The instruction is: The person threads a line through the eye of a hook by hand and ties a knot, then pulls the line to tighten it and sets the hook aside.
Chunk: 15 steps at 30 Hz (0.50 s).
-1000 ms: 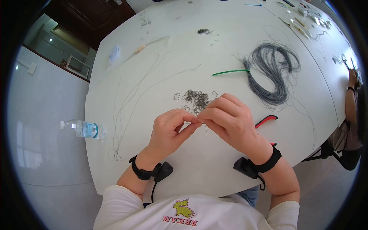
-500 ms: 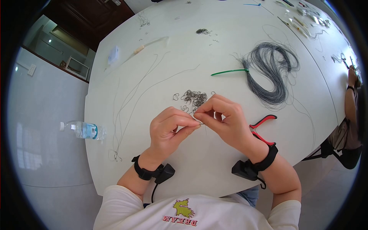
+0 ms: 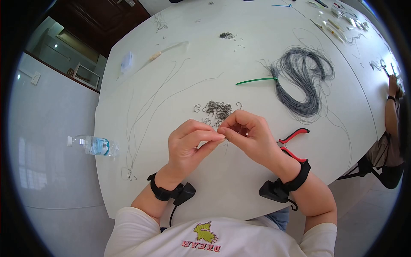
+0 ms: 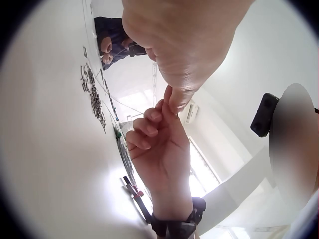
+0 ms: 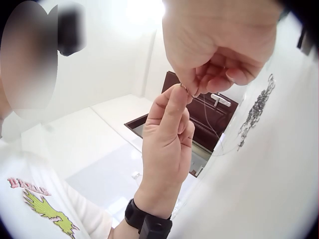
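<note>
Above the table, the two hands meet fingertip to fingertip. My left hand (image 3: 188, 141) pinches a tiny fish hook (image 5: 184, 88) between thumb and forefinger, mostly covered by the fingertips. My right hand (image 3: 250, 132) pinches thin fishing line (image 5: 208, 121) right beside it, thumb against forefinger. In the right wrist view the line loops down from the fingertips; in the head view a short end hangs below them. A pile of dark fish hooks (image 3: 217, 110) lies on the table just beyond the hands.
Red-handled pliers (image 3: 295, 156) lie by the right wrist. A grey line bundle (image 3: 314, 103) with a green cable tie (image 3: 257, 80) is at right. Long loose lines (image 3: 147, 105) and a water bottle (image 3: 96, 145) are at left. Another person's arm (image 3: 391, 109) shows far right.
The right hand has shifted slightly left and toward the body, uncovering more of the pliers. Its fingertips opened away from the left ones, then closed in against them again.
</note>
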{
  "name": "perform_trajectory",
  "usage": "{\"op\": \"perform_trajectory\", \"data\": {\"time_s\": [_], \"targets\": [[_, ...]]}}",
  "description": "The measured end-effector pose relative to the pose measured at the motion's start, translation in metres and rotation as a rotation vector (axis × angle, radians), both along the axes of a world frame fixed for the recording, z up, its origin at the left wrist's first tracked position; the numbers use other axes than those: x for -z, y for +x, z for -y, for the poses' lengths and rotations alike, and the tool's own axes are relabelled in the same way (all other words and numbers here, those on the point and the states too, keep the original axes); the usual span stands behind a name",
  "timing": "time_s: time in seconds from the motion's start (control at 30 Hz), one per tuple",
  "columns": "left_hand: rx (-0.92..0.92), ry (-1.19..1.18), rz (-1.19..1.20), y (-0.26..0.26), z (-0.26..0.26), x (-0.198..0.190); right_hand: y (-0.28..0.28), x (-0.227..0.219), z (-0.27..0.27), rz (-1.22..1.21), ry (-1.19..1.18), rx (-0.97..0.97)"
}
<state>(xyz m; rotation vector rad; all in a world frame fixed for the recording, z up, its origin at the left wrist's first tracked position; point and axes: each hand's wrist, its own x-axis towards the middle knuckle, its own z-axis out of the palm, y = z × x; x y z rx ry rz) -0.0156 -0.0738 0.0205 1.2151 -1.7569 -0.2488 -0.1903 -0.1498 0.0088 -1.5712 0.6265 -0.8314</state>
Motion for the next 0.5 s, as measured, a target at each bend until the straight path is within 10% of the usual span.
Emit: {"op": "perform_trajectory", "data": {"time_s": [0.2, 0.5], "targets": [[0.037, 0.142, -0.039, 0.000, -0.004, -0.004, -0.003, -0.004, 0.001, -0.076, 0.118, -0.074], [0.073, 0.115, -0.853, 0.025, -0.016, -0.055, -0.001, 0.010, -0.003, -0.163, -0.123, -0.309]]}}
